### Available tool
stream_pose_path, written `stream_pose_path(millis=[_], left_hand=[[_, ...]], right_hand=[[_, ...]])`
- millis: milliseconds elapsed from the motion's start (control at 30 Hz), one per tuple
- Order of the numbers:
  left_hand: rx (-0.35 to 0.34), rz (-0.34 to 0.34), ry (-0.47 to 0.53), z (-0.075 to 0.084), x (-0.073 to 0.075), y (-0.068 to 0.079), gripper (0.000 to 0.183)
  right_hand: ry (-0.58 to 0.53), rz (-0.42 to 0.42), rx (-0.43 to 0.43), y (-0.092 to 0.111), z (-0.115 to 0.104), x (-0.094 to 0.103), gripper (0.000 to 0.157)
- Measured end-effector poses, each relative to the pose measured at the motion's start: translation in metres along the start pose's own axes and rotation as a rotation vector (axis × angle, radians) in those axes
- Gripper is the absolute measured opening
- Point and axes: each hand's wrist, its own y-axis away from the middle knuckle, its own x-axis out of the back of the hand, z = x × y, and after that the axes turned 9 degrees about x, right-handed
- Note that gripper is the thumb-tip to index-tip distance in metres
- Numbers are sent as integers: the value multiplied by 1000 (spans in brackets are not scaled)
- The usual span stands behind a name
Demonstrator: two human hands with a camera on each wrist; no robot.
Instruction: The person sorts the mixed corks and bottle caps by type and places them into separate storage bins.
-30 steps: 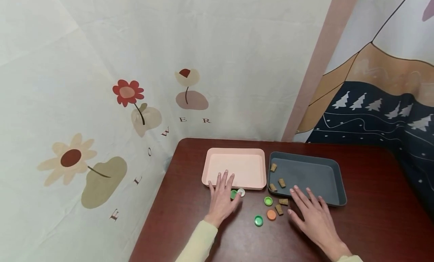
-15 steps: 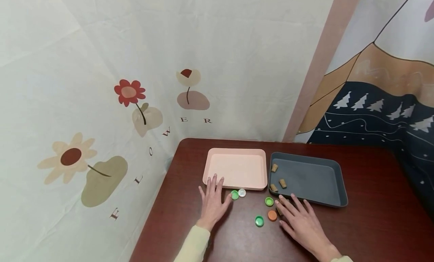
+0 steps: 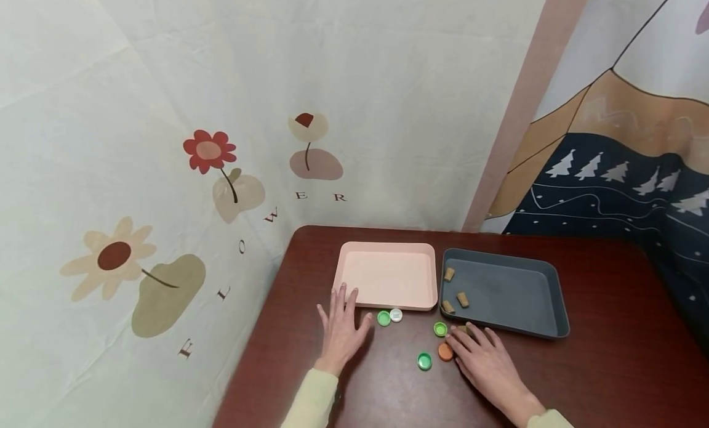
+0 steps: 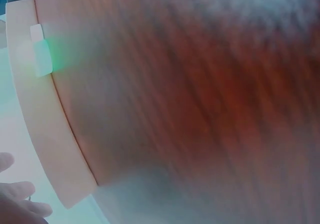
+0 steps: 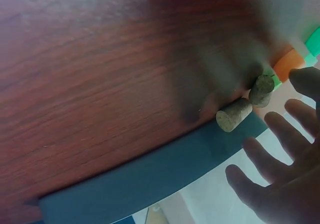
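My left hand (image 3: 339, 335) is spread, its fingertips at the near left edge of the pink tray (image 3: 434, 280). Right of its thumb lie a green bottle cap (image 3: 384, 318) and a white bottle cap (image 3: 396, 315), side by side. My right hand (image 3: 490, 366) reaches over two cork stoppers in front of the dark grey tray (image 3: 515, 325). In the right wrist view its fingers are apart and not wrapped round either the nearer cork (image 5: 234, 115) or the other cork (image 5: 261, 90). An orange bottle cap (image 3: 445, 352) sits by its thumb and fingertips.
Three corks, among them one cork (image 3: 462, 300), lie at the left end of the grey tray. A lime green cap (image 3: 440, 329) and a darker green cap (image 3: 424, 361) lie on the reddish-brown table (image 3: 388, 385). A printed curtain (image 3: 399, 108) hangs behind.
My right hand has moved left, over the two corks on the table, which it now largely covers. My left hand has drawn back leftward, away from the green and white caps.
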Motion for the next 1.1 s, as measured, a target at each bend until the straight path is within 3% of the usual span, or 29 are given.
stream_pose_path(millis=[300,733,867,1100], left_hand=[[39,-22,28,-5,2,-5,66],[139,-43,89,-8,6,-15,66],[152,-48,69,-10,5,-16,67],[124,-66,24,-5,2,-15,70]], right_hand=[[8,-98,-1,-2,0,3,39],[-2,-56,-31,0,3,3,35],[-14,-2,-72,4,5,6,33],[-54,180,-126,11,11,9,29]])
